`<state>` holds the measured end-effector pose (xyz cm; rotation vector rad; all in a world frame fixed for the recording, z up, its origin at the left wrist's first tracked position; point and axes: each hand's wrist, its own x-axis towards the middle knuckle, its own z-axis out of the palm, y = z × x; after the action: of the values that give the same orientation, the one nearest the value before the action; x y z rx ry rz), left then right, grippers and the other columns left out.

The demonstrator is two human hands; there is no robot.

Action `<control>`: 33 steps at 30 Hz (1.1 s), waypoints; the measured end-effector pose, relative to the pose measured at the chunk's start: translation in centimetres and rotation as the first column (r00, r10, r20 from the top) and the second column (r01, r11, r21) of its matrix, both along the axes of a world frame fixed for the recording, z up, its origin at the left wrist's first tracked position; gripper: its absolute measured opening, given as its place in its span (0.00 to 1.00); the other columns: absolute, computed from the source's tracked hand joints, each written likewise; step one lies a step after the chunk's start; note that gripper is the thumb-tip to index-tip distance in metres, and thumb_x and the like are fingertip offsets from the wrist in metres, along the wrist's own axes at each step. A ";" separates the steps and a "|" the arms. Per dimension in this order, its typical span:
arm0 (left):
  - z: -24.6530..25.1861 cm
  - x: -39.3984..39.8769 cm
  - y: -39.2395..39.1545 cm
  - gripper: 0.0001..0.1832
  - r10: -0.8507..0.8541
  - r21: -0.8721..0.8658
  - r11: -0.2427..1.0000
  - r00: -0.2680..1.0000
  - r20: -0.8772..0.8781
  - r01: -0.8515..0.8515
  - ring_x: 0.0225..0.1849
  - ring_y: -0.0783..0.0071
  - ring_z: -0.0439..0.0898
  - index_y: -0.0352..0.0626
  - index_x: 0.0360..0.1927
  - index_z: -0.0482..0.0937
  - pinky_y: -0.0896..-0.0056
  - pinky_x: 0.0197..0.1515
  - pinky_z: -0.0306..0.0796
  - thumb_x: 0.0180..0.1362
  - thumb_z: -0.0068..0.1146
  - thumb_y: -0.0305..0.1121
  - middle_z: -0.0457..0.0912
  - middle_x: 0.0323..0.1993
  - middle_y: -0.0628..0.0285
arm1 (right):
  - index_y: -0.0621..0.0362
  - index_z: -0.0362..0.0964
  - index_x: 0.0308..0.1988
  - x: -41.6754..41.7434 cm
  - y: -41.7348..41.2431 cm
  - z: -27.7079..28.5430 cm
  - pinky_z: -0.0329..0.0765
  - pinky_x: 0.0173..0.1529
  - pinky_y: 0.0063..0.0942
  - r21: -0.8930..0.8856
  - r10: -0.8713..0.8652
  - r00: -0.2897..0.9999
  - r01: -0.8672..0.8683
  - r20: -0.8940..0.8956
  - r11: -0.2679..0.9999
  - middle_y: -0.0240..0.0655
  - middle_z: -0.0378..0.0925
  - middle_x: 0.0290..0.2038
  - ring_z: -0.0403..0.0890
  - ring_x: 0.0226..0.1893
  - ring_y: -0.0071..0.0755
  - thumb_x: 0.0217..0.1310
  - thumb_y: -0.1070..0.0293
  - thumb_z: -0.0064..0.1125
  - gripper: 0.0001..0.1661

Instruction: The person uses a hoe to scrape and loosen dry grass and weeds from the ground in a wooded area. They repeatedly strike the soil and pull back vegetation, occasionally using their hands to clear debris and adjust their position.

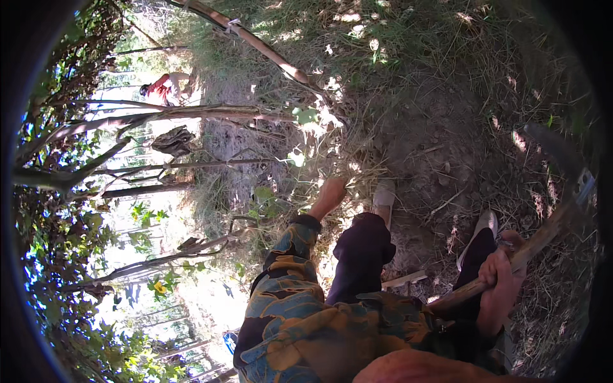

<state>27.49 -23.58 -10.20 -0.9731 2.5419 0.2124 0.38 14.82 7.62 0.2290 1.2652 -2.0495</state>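
My left hand (329, 194) reaches out in a patterned sleeve and is closed around stems of dry grass (366, 174) beside my light shoe. On the other side, my right hand (502, 275) grips the long wooden handle (543, 237) of a digging tool. Its metal head (558, 151) has a curved, blurred blade and lies out at the right of the view; its exact kind cannot be told. The handle's other end runs back against my patterned shirt. Bare soil (431, 139) lies in front of my feet.
Thin trunks (215, 112) and a slanting pole (268, 50) stand at the left and top. Leafy vines hang at the far left. A person in red (165, 90) bends down farther off. A piece of wood (404, 279) lies between my legs.
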 end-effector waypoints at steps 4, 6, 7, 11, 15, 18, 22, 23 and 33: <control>2.8 13.2 3.5 0.07 0.069 -0.092 0.993 0.997 0.020 -0.067 0.30 0.46 0.77 0.40 0.28 0.78 0.49 0.33 0.69 0.46 0.52 0.31 0.77 0.25 0.48 | 0.57 0.63 0.48 1.0 -0.5 0.2 0.56 0.17 0.14 0.001 0.030 0.994 -0.031 0.105 1.000 0.22 0.58 0.18 0.55 0.13 0.11 0.57 0.76 0.50 0.17; 4.5 16.8 6.7 0.06 0.124 -0.072 0.991 0.978 0.170 -0.113 0.28 0.45 0.76 0.40 0.26 0.77 0.47 0.30 0.68 0.46 0.52 0.30 0.76 0.23 0.48 | 0.57 0.63 0.48 1.0 -0.6 -0.5 0.57 0.18 0.14 -0.047 0.066 0.994 -0.062 0.086 0.997 0.22 0.58 0.18 0.55 0.14 0.11 0.57 0.75 0.51 0.17; 5.6 19.9 8.4 0.05 0.066 -0.097 0.994 0.995 0.073 -0.058 0.27 0.45 0.76 0.41 0.25 0.77 0.47 0.29 0.68 0.46 0.52 0.30 0.76 0.22 0.48 | 0.57 0.64 0.48 1.0 -0.3 -1.0 0.57 0.19 0.14 -0.077 0.086 0.993 -0.080 0.084 0.994 0.22 0.58 0.18 0.55 0.14 0.11 0.57 0.74 0.52 0.17; 9.1 28.6 14.3 0.07 0.219 -0.057 0.976 0.949 0.227 -0.212 0.30 0.48 0.78 0.41 0.25 0.78 0.49 0.30 0.70 0.49 0.50 0.31 0.77 0.26 0.46 | 0.55 0.66 0.47 0.0 0.6 -1.6 0.58 0.20 0.16 -0.146 0.152 0.981 -0.134 0.118 0.980 0.22 0.58 0.20 0.56 0.15 0.12 0.58 0.73 0.53 0.15; 11.8 44.8 21.5 0.09 0.289 -0.196 0.951 0.912 0.290 -0.239 0.36 0.50 0.79 0.42 0.26 0.80 0.50 0.36 0.71 0.52 0.48 0.34 0.79 0.29 0.50 | 0.54 0.67 0.47 1.6 0.2 -3.5 0.59 0.21 0.16 -0.194 0.207 0.959 -0.169 0.196 0.966 0.22 0.60 0.20 0.57 0.16 0.13 0.59 0.71 0.53 0.14; 16.4 56.6 23.0 0.13 0.579 -0.323 0.815 0.642 0.503 -0.482 0.37 0.56 0.80 0.47 0.31 0.82 0.50 0.38 0.71 0.52 0.50 0.41 0.81 0.31 0.54 | 0.54 0.67 0.46 3.0 -0.1 -3.9 0.60 0.21 0.17 -0.241 0.205 0.931 -0.133 0.302 0.961 0.22 0.60 0.21 0.58 0.16 0.13 0.59 0.70 0.53 0.13; 12.3 54.5 24.6 0.27 0.246 0.054 0.885 0.561 0.790 -0.463 0.47 0.54 0.78 0.46 0.45 0.79 0.58 0.47 0.72 0.42 0.64 0.49 0.80 0.42 0.55 | 0.53 0.68 0.44 2.4 1.0 -5.4 0.61 0.20 0.18 -0.223 0.244 0.944 -0.195 0.221 0.955 0.22 0.61 0.21 0.60 0.16 0.13 0.59 0.70 0.54 0.11; 13.8 55.0 23.7 0.31 0.257 0.091 0.876 0.617 0.744 -0.474 0.45 0.52 0.78 0.44 0.44 0.79 0.57 0.46 0.72 0.37 0.67 0.51 0.80 0.40 0.53 | 0.53 0.68 0.43 2.7 0.7 -5.8 0.61 0.20 0.17 -0.220 0.235 0.935 -0.178 0.267 0.959 0.22 0.61 0.21 0.60 0.16 0.13 0.59 0.70 0.54 0.10; 16.5 18.8 17.0 0.19 0.209 -0.011 0.970 0.858 -0.470 -0.242 0.42 0.55 0.77 0.40 0.47 0.75 0.60 0.44 0.71 0.50 0.57 0.30 0.78 0.41 0.51 | 0.60 0.62 0.30 -2.0 -0.6 -0.6 0.67 0.20 0.17 -0.639 0.304 0.846 0.056 0.438 0.767 0.27 0.64 0.20 0.64 0.14 0.14 0.61 0.69 0.51 0.09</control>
<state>46.26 -6.55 6.28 -1.3937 2.8701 0.4818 -1.58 14.21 6.99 0.3363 0.2074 -1.9761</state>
